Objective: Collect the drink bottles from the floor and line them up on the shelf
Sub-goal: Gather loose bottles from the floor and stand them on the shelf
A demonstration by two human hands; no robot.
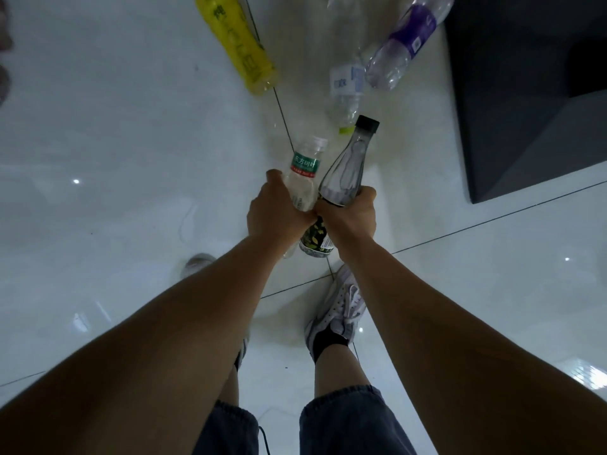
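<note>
My left hand [274,210] grips a clear bottle with a green label and white cap [303,169]. My right hand [349,215] grips a smoky clear bottle with a black cap [349,159]; its patterned lower end shows below my hands. Both bottles are held side by side above the floor, necks pointing away from me. On the floor beyond lie a yellow bottle [238,41], a clear bottle with a white label and green cap [345,93], and a purple-labelled clear bottle [405,44].
Glossy white floor tiles [131,142] spread all around. A dark grey furniture block [525,93] stands at the upper right. My feet in white sneakers [338,310] are below my hands.
</note>
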